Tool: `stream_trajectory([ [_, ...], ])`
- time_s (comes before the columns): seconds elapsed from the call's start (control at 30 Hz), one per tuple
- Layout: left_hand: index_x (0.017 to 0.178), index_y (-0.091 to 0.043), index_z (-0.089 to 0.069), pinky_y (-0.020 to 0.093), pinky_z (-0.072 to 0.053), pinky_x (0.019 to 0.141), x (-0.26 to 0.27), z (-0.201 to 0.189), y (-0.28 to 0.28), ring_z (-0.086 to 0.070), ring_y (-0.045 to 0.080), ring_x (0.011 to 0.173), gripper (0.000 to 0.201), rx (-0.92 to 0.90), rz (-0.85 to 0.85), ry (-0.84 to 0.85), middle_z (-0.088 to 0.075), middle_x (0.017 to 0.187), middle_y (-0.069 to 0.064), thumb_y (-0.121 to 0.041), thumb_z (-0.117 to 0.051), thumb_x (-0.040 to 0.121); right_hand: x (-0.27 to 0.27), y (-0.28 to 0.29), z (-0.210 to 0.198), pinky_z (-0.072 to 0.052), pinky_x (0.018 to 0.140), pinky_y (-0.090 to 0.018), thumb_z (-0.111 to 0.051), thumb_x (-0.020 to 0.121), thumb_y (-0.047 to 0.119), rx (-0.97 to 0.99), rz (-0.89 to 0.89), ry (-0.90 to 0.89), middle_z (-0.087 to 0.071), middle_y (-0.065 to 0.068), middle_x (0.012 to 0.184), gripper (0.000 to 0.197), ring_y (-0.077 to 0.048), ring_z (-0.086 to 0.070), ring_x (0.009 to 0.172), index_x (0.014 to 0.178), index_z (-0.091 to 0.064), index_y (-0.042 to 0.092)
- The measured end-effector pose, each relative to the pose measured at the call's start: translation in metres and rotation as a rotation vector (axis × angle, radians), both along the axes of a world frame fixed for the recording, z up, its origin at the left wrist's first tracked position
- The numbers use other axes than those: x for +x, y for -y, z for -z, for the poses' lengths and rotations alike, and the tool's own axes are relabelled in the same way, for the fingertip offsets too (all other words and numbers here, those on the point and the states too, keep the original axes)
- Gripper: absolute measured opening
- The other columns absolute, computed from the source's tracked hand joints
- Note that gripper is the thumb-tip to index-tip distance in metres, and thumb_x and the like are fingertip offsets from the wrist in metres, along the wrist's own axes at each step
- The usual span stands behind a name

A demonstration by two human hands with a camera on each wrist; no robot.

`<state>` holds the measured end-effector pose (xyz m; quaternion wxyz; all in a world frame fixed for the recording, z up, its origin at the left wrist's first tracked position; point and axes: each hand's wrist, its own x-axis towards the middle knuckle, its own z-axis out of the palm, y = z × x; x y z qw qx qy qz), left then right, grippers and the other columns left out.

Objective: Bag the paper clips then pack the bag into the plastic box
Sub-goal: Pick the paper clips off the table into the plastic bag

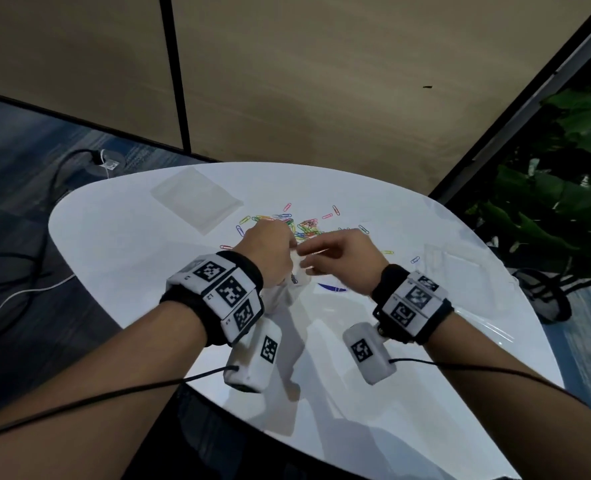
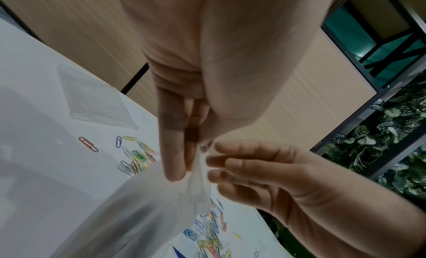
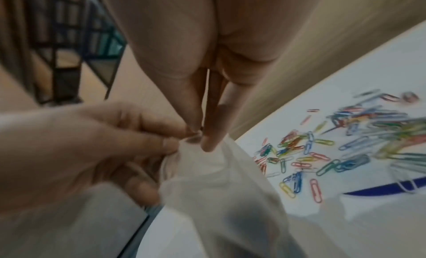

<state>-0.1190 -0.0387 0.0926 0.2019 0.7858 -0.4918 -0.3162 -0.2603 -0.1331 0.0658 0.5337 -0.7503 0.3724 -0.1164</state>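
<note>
A thin translucent plastic bag (image 1: 283, 296) hangs over the middle of the white table (image 1: 131, 244). My left hand (image 1: 283, 251) pinches its top edge, fingers pointing down. My right hand (image 1: 307, 261) meets it from the right and pinches the same rim. In the left wrist view the bag (image 2: 149, 207) drapes below my left hand (image 2: 182, 171), with my right hand (image 2: 214, 163) at its mouth. In the right wrist view my right hand (image 3: 200, 136) nips the bag (image 3: 219, 189) beside my left hand (image 3: 175, 140). Coloured paper clips (image 1: 304, 226) (image 2: 138, 158) (image 3: 322, 152) lie scattered just beyond both hands.
A flat clear plastic piece (image 1: 197, 199) lies at the table's far left. Another faint clear plastic item (image 1: 460, 261) sits at the right edge. A blue mark (image 1: 332, 289) is on the tabletop. Cables (image 1: 44, 202) run across the floor on the left; a plant (image 1: 564, 168) stands on the right.
</note>
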Motion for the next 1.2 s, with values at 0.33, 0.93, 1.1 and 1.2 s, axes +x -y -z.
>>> stream_trajectory([
  [0.33,0.125,-0.010,-0.069,0.040,-0.061,0.091,0.011,0.008,0.000,-0.072,0.032,0.100,0.038,-0.013,-0.054,-0.054,-0.070,0.116,0.016,0.005,-0.055,0.092,-0.080,0.145,0.115,-0.026,0.113,-0.060,-0.054,0.093,0.036,-0.322,0.320,-1.144,-0.010,-0.025,0.158,0.076,-0.051,-0.019,0.141,0.152,-0.012,0.017],
  [0.93,0.127,-0.009,-0.068,0.040,-0.059,0.093,0.010,0.006,0.002,-0.070,0.034,0.101,0.040,0.023,0.045,0.013,-0.067,0.115,0.016,0.003,-0.048,0.094,0.011,0.132,0.110,-0.040,0.100,-0.042,-0.049,0.097,0.013,-0.795,-0.295,-1.024,-0.043,-0.019,0.136,0.040,-0.036,-0.047,0.123,0.135,-0.043,0.001],
  [1.1,0.131,-0.011,-0.065,0.039,-0.058,0.094,0.007,0.003,-0.003,-0.070,0.035,0.104,0.043,0.030,0.050,0.022,-0.067,0.123,0.017,0.003,-0.050,0.094,-0.003,0.105,0.112,-0.051,0.081,-0.035,-0.050,0.091,0.012,-0.768,-0.197,-0.957,-0.063,-0.014,0.109,0.023,-0.032,-0.063,0.098,0.110,-0.062,0.009],
  [1.2,0.133,-0.013,-0.063,0.039,-0.057,0.096,0.008,0.003,-0.006,-0.069,0.033,0.107,0.043,0.031,0.045,0.034,-0.065,0.126,0.015,0.001,-0.051,0.094,-0.007,0.103,0.105,-0.055,0.076,-0.032,-0.051,0.088,0.006,-0.756,-0.081,-0.903,-0.068,-0.015,0.099,0.024,-0.032,-0.067,0.089,0.101,-0.071,0.011],
])
